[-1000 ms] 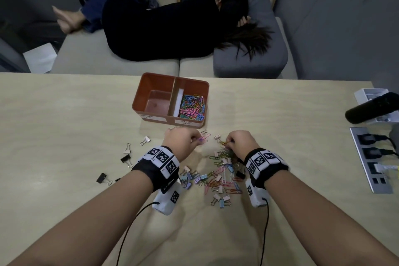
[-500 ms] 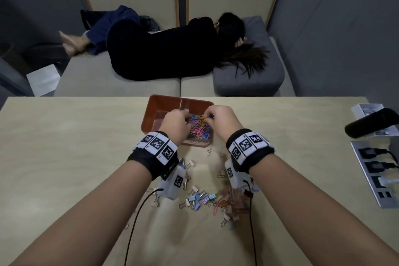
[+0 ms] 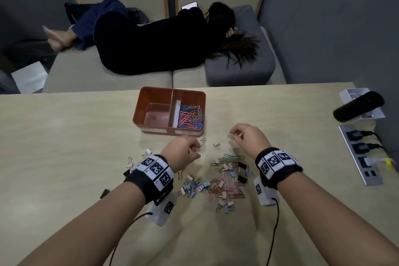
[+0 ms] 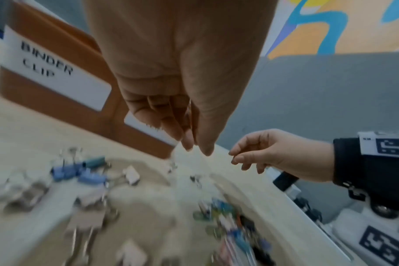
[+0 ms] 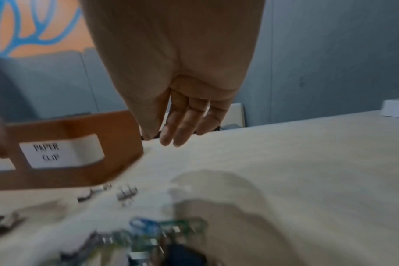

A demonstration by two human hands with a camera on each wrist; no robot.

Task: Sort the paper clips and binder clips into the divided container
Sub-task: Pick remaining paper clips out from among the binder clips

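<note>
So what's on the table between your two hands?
Between the left hand and right hand sits one small binder clip on bare table, seen in the head view.

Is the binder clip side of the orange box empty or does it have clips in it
Empty: the left compartment of the orange divided plastic box shows only bare floor, while the right one holds coloured paper clips.

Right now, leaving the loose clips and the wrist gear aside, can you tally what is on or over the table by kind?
Divided container: 1
Hands: 2, the left hand and the right hand
Power strip: 1
Black cylinder: 1
White box: 1
Total: 6
</note>
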